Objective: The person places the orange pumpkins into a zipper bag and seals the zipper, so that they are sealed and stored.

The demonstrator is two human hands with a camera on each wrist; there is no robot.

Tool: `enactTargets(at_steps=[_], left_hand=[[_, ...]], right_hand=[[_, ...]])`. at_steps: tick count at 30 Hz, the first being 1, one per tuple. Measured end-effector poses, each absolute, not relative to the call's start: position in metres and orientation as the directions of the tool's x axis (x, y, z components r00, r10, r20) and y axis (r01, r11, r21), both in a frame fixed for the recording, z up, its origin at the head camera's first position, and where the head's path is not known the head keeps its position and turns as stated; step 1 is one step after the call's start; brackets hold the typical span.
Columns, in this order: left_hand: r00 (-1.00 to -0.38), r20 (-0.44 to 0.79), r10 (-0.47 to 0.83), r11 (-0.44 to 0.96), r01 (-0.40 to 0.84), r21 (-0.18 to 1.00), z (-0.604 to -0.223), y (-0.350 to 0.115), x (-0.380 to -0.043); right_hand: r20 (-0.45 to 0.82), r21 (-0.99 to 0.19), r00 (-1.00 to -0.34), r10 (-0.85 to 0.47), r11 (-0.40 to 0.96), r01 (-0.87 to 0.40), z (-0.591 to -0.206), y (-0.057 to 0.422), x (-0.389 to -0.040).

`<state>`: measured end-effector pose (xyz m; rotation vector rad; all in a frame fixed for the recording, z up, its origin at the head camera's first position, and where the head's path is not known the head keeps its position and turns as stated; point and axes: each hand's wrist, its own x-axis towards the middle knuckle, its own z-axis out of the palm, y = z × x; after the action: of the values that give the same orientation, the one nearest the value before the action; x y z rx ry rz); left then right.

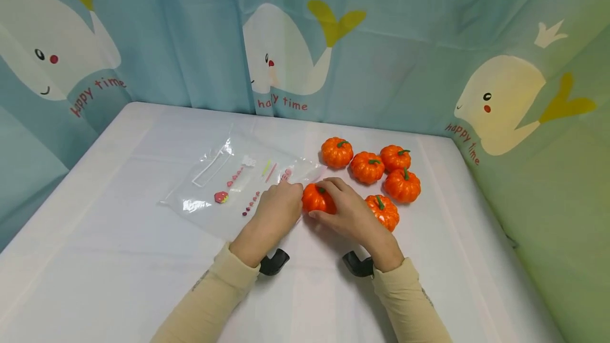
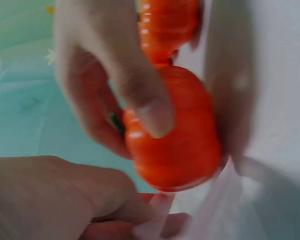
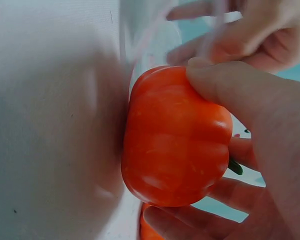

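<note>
An orange toy pumpkin (image 1: 316, 200) with a green stem is gripped in my right hand (image 1: 351, 215), thumb on the near side and fingers round the far side. It is at the right edge of a clear plastic zip bag (image 1: 248, 179) with strawberry prints, which lies flat on the table. My left hand (image 1: 277, 209) pinches that bag edge; in the left wrist view its fingers hold the pinkish plastic rim (image 2: 162, 205) just beside the pumpkin (image 2: 177, 135). Whether the pumpkin is partly inside the bag's mouth I cannot tell.
Several more pumpkins stand right of the bag; the nearest pumpkin (image 1: 383, 213) is beside my right wrist, another pumpkin (image 1: 337, 152) behind the hands. The white table (image 1: 119, 279) ends at a blue-green curtain (image 1: 190, 41) with whale prints at the back and right.
</note>
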<state>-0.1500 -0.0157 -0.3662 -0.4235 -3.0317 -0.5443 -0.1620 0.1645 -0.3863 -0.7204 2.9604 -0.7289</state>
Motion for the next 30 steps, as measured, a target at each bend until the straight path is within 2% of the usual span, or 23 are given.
enactTargets(at_steps=[3,11,19,30], left_hand=[[-0.957,0.070,0.283,0.902,0.290,0.320,-0.373,-0.015,-0.150],[-0.959,-0.093,0.268,0.948,0.246,0.200,-0.377,-0.020,-0.152],[-0.970,-0.032,0.242,0.919,0.219,0.329,-0.371,-0.022,-0.159],[-0.973,0.027,0.229,0.881,0.219,0.419,-0.365,-0.024,-0.158]], right_hand=[[0.101,-0.450,-0.896,-0.432,0.784,-0.428,-0.387,0.165,-0.162],[0.095,-0.468,-0.897,-0.431,0.776,-0.422,-0.387,0.166,-0.163],[0.104,-0.467,-0.896,-0.431,0.775,-0.426,-0.389,0.164,-0.164],[0.150,-0.574,-0.856,-0.495,0.661,-0.483,-0.387,0.165,-0.166]])
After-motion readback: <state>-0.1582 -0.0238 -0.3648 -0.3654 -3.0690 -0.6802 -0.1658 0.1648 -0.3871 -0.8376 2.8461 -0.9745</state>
